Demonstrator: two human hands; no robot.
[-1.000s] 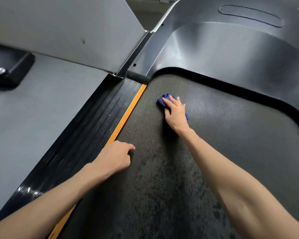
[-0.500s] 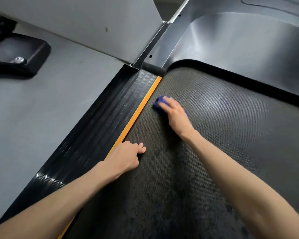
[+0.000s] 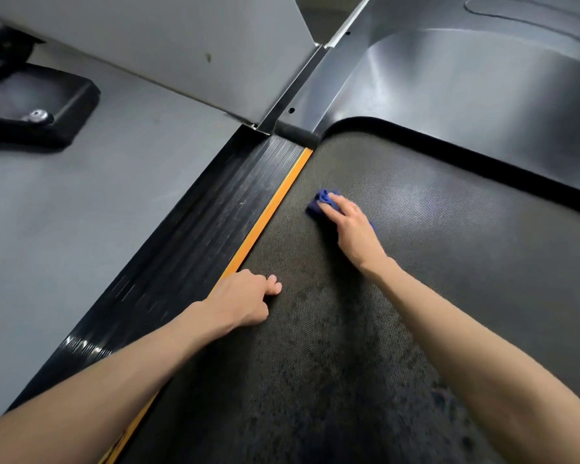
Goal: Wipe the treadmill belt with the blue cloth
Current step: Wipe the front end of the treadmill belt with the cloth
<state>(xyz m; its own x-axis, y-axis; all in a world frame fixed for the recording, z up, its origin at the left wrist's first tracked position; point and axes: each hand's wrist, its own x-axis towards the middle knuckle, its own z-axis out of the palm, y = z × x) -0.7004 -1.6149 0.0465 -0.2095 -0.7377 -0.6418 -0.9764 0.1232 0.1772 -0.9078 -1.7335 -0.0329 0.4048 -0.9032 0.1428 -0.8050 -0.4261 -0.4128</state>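
Head view, looking down along the treadmill deck.

Right hand [image 3: 352,229]: reaches forward, palm down and fingers stretched out fairly straight on a small bunched blue cloth [image 3: 321,199], pressing it flat to the dark, fine-textured treadmill belt [image 3: 449,262]. Most of the cloth is hidden under the fingers, with a crumpled blue edge showing past the fingertips and a sliver by the wrist side.

Cloth position: on the belt's left part, near its front end. It sits close to the narrow orange strip [image 3: 265,216] along the belt edge without touching it, short of the glossy dark moulded motor cover [image 3: 466,95].

Left hand [image 3: 245,299]: nearer the body, resting on the belt right at the orange strip. Its fingers are curled under into a loose fist, thumb tip showing, and it holds nothing.

Belt surface: darker mottled patches in the near half, between the two forearms, and a more even grey sheen ahead of the cloth.

Surroundings: a black ribbed side rail [image 3: 198,229] runs outside the orange strip, with grey floor [image 3: 81,212] beyond it. A pale grey flat upright panel [image 3: 181,45] rises at the top left. A black block-shaped base with a metal bolt [image 3: 37,108] sits on the floor at far left.
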